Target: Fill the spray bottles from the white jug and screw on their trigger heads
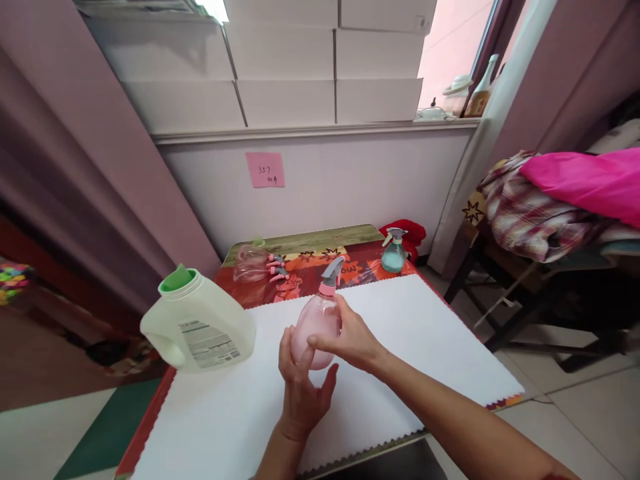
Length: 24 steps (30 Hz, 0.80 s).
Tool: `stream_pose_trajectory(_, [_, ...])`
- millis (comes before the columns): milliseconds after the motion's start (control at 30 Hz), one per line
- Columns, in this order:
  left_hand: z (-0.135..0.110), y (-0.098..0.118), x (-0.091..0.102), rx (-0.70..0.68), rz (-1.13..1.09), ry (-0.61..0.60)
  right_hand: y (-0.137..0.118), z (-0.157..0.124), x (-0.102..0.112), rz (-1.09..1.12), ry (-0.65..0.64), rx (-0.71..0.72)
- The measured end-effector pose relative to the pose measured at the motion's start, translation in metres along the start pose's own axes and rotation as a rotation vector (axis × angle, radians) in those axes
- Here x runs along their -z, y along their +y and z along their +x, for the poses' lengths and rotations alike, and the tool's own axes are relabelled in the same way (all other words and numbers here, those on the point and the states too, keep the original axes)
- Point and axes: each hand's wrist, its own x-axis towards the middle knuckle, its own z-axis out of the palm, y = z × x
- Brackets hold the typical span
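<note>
A pink spray bottle [316,319] with a grey and pink trigger head tilts slightly to the right above the white mat [390,333]. Its lower part looks filled with something pale pink. My right hand [353,337] wraps the bottle's right side, thumb across the front. From the left and below, my left hand [303,380] supports it, fingers along its left side and thumb apart from it. To the left stands a large pale green jug [210,327], its spout open with a green insert. Whether the bottle's base touches the mat cannot be made out.
Clear pink bottles [250,264] and two loose spray heads [278,272] lie at the table's back left. A teal spray bottle [394,255] stands at the back right, by a red cloth [413,237]. Clothes [545,207] are piled on a stool at right.
</note>
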Motion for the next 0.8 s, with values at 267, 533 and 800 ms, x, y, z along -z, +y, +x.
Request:
stream_pose_trajectory(267, [0.039, 0.032, -0.001, 0.858, -0.962, -0.276, -0.001, 0.003, 0.040, 0.258, -0.265, 0.101])
stream_pose_trajectory(533, [0.012, 0.025, -0.036, 0.716, -0.386, -0.102, 0.014, -0.016, 0.023, -0.113, 0.024, -0.072])
stream_pose_trajectory(800, [-0.010, -0.012, -0.049, 0.273, -0.068, -0.523, 0.069, 0.026, 0.102, -0.292, 0.339, -0.076])
